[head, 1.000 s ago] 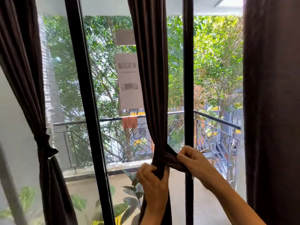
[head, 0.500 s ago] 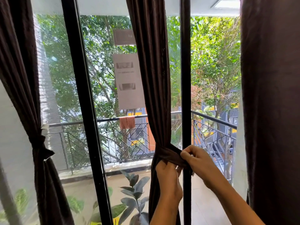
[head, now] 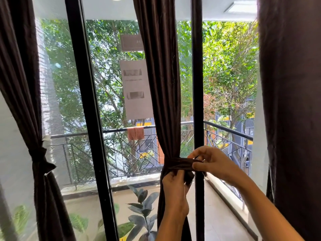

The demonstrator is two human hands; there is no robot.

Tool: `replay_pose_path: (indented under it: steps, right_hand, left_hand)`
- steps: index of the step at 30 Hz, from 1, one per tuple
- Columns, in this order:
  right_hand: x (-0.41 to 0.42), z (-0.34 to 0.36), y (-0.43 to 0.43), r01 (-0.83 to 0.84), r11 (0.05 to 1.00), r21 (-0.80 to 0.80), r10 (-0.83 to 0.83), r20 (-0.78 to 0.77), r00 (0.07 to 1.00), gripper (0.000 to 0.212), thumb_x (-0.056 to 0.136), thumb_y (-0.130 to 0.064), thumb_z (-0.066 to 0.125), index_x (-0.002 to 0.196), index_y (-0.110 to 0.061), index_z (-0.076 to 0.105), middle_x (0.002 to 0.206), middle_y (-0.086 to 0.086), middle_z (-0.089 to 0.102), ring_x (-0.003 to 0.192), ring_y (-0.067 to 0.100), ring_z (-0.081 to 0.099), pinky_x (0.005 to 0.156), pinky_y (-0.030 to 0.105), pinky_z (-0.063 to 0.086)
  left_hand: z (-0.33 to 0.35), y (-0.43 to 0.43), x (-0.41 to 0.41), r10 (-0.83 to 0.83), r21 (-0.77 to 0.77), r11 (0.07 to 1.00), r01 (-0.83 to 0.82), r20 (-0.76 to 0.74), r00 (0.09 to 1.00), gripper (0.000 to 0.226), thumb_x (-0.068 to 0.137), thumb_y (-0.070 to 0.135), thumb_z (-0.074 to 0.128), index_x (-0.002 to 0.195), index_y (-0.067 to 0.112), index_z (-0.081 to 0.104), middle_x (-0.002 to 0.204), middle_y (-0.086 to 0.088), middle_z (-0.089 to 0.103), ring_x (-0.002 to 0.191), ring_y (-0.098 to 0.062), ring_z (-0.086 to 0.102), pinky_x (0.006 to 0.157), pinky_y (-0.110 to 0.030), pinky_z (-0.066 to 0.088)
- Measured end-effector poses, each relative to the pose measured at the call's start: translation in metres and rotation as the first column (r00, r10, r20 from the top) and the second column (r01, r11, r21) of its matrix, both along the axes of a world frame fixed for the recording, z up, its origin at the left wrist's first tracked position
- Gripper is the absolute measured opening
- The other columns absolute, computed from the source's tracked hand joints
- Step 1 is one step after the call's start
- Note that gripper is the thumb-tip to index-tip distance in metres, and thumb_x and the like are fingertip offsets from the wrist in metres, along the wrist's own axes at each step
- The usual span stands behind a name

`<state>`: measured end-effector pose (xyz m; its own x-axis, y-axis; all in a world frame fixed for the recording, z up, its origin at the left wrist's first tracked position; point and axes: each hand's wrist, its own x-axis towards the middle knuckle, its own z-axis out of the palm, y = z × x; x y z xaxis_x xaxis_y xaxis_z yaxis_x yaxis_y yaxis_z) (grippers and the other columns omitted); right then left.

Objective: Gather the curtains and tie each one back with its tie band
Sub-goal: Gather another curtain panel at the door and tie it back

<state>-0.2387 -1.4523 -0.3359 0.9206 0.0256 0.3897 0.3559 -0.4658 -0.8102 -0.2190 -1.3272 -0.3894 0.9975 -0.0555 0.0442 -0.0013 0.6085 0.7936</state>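
Tie band [head: 178,163] lies level around the middle curtain [head: 161,84] at lower centre; my right hand [head: 213,164] pinches its right end, my left hand [head: 175,193] grips this curtain just beneath.

Dark brown curtain [head: 161,84], matching brown tie band [head: 178,164], black window frame [head: 86,101], orange cloth [head: 135,133]

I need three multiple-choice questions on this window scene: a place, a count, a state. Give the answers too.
1. Where does the orange cloth hang? A on the balcony railing B on the floor C on a curtain
2. How many curtains show? A two B three C four
3. The tie band of the middle curtain is: A wrapped round it B on the floor C on the railing
Answers: 1 A, it drapes over the rail. 2 B, left curtain, middle one, right curtain. 3 A, the right hand pinches its end.
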Motion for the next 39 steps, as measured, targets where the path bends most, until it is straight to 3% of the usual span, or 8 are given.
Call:
replay_pose_path:
  steps: [7,12,16,20,22,26,31,39]
  right_hand:
    - [0.029,-0.019,0.009,-0.074,0.976,0.206,0.104,-0.137,0.985,0.013,0.075,0.002,0.073,0.083,-0.007,0.069,0.070,0.003,0.063,0.054,0.011,0.054,0.050,0.019,0.045]
    - [0.055,-0.027,0.027,-0.074,0.966,0.249,0.137,-0.249,0.959,0.016,0.074,-0.006,0.077,0.081,-0.010,0.063,0.069,-0.003,0.059,0.068,0.012,0.058,0.071,0.033,0.052]
    - [0.066,-0.023,0.038,-0.075,0.996,0.039,0.080,-0.149,0.986,0.014,0.066,-0.017,0.084,0.073,-0.016,0.072,0.065,-0.010,0.068,0.074,0.009,0.062,0.087,0.036,0.050]
    - [0.070,-0.013,0.049,-0.117,0.990,-0.084,0.099,-0.194,0.976,0.004,0.072,-0.021,0.079,0.075,-0.019,0.076,0.073,-0.003,0.072,0.079,0.019,0.066,0.084,0.035,0.053]
    - [0.068,-0.006,0.056,-0.181,0.983,-0.026,0.167,-0.279,0.946,0.012,0.084,-0.019,0.068,0.081,-0.008,0.072,0.078,0.006,0.066,0.075,0.017,0.059,0.074,0.027,0.050]
    - [0.066,0.005,0.068,-0.193,0.967,0.164,0.250,-0.513,0.821,0.029,0.091,-0.038,0.058,0.087,-0.010,0.065,0.083,0.004,0.062,0.074,0.017,0.054,0.069,0.025,0.046]
    - [0.072,0.003,0.074,-0.192,0.947,0.257,0.305,-0.540,0.784,0.016,0.087,-0.033,0.064,0.087,-0.017,0.067,0.083,0.003,0.061,0.073,0.018,0.055,0.069,0.027,0.044]
    - [0.075,0.012,0.072,-0.162,0.983,0.082,0.182,-0.473,0.862,0.018,0.086,-0.010,0.052,0.070,-0.017,0.050,0.063,-0.001,0.047,0.052,0.009,0.041,0.054,0.020,0.040]
  left_hand:
    - [-0.017,0.003,0.004,0.283,0.195,0.935,-0.296,0.090,0.955,0.024,0.086,0.011,0.065,0.065,0.021,0.071,0.064,0.002,0.070,0.064,-0.014,0.061,0.065,-0.028,0.054]
    - [-0.021,0.008,-0.005,0.455,0.236,0.852,-0.467,0.107,0.884,0.012,0.082,0.015,0.070,0.079,0.026,0.073,0.070,0.007,0.073,0.068,-0.004,0.067,0.073,-0.030,0.056]
    - [-0.025,0.021,-0.002,0.485,0.298,0.804,-0.514,0.172,0.858,0.010,0.080,0.019,0.071,0.089,0.019,0.075,0.067,0.008,0.072,0.068,-0.005,0.069,0.076,-0.030,0.057]
    - [-0.021,0.037,-0.003,0.467,0.365,0.754,-0.547,0.288,0.836,0.008,0.080,0.016,0.072,0.078,0.024,0.073,0.058,0.013,0.069,0.058,0.001,0.066,0.065,-0.022,0.056]
    - [-0.020,0.041,-0.001,0.461,0.372,0.738,-0.563,0.332,0.823,0.016,0.077,0.013,0.075,0.070,0.027,0.069,0.056,0.014,0.067,0.053,0.002,0.063,0.063,-0.028,0.058]
    - [-0.029,0.042,0.004,0.441,0.466,0.575,-0.672,0.515,0.735,0.037,0.076,0.018,0.077,0.057,0.033,0.049,0.053,0.017,0.060,0.052,0.002,0.058,0.054,-0.009,0.044]
    - [-0.041,0.045,0.016,0.361,0.526,0.423,-0.738,0.649,0.670,0.026,0.074,0.024,0.076,0.067,0.027,0.052,0.057,0.019,0.060,0.056,0.006,0.057,0.055,-0.013,0.043]
    - [-0.045,0.051,0.030,0.234,0.503,0.571,-0.649,0.658,0.716,0.034,0.074,0.022,0.078,0.056,0.032,0.051,0.054,0.014,0.061,0.051,0.001,0.058,0.055,-0.023,0.051]
